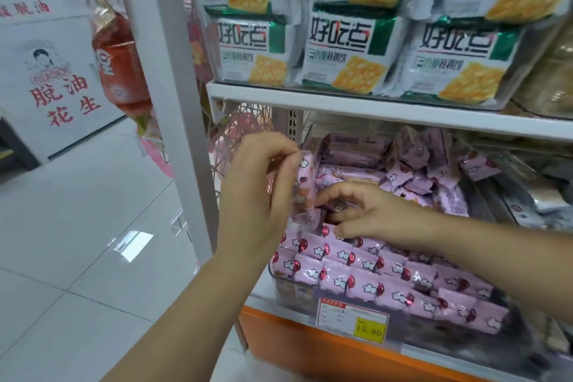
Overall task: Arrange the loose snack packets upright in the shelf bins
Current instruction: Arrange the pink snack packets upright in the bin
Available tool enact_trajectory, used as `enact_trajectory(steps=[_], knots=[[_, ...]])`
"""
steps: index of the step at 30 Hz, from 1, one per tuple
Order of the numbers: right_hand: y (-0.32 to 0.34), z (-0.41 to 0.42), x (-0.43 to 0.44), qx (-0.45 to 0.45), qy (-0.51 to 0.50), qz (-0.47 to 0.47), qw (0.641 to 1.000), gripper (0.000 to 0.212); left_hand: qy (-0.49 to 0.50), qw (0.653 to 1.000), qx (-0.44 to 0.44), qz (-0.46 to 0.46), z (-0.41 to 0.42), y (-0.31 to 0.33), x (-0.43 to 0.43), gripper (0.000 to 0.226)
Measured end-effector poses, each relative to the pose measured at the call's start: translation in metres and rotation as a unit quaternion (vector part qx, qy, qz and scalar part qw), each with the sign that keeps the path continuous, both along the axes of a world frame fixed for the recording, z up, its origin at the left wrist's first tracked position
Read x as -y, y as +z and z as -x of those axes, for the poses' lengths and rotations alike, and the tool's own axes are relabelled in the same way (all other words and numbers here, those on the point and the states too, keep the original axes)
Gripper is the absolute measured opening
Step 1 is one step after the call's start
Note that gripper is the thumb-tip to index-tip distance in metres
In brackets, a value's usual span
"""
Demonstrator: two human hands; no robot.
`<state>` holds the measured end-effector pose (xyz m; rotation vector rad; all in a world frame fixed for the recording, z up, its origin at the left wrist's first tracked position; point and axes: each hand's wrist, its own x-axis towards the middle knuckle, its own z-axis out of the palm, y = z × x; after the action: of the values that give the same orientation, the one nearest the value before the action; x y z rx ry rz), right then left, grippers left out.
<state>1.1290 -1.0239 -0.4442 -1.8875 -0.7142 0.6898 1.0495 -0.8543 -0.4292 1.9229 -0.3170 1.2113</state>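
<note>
Pink packets (356, 270) stand in tidy near rows of our clear bin (279, 285); the far heap (412, 164) remains loose. Our left hand (257, 192) pinches one packet (305, 186) upright; right hand (369, 214) fingers close on another.

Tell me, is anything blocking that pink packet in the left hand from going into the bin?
Partly: the right hand rests in the bin just below the packet the left hand holds.

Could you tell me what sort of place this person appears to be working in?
Most likely a shop aisle: a yellow price tag on a clear bin of pink snack packets, cracker bags stacked on the shelf above, and a tiled floor.
</note>
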Motion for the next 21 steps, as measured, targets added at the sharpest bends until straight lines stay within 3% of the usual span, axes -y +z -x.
enact_trajectory(steps=[5,10,13,17,21], knots=[[0.002,0.004,-0.004,-0.006,-0.008,0.006,1.0,0.037,0.011,0.97,-0.177,-0.166,-0.017,-0.017,-0.016,0.011],[0.0,0.001,0.0,-0.003,-0.008,0.008,1.0,0.036,-0.024,0.917,-0.231,-0.323,-0.02,-0.014,-0.032,0.01],[0.001,0.001,0.0,0.001,-0.004,0.022,1.0,0.035,-0.01,0.87,-0.286,-0.401,-0.022,0.0,-0.031,0.01],[0.003,0.002,-0.004,0.047,-0.011,0.077,0.996,0.035,0.031,0.773,-0.376,-0.511,-0.033,0.014,-0.019,0.017],[0.009,-0.001,-0.012,0.115,0.011,0.129,0.985,0.033,0.05,0.745,-0.386,-0.542,-0.039,0.016,-0.011,0.02]])
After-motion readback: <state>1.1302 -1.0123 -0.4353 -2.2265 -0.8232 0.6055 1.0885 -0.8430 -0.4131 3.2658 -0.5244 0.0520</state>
